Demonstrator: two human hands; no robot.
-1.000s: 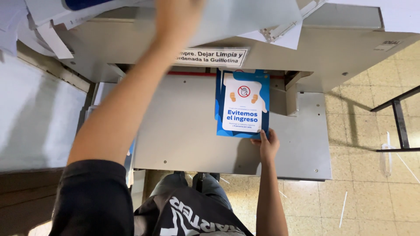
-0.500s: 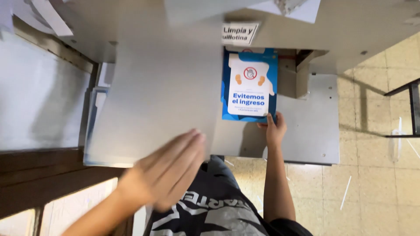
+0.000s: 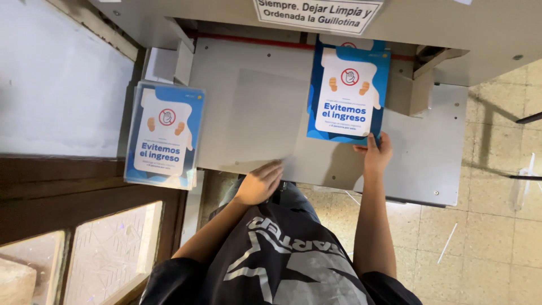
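Note:
A stack of blue and white flyers (image 3: 347, 93) lies on the grey metal cutter table (image 3: 435, 152), its far edge pushed under the machine's head. My right hand (image 3: 374, 153) grips the stack's near right corner, thumb on top. My left hand (image 3: 258, 183) is at the table's near edge, its fingers closed on the near corner of a thin grey sheet (image 3: 265, 116) that lies flat on the table to the left of the flyers.
A second stack of the same flyers (image 3: 164, 135) rests on a side ledge to the left. A white printed sign (image 3: 316, 12) is fixed to the machine's head above. A wooden window frame (image 3: 84, 203) is at the lower left, and tiled floor (image 3: 497, 226) at the right.
My left hand came down from the shelf above with the grey sheet and laid it flat on the table. My right hand has stayed on the flyer stack. The camera view shifted left.

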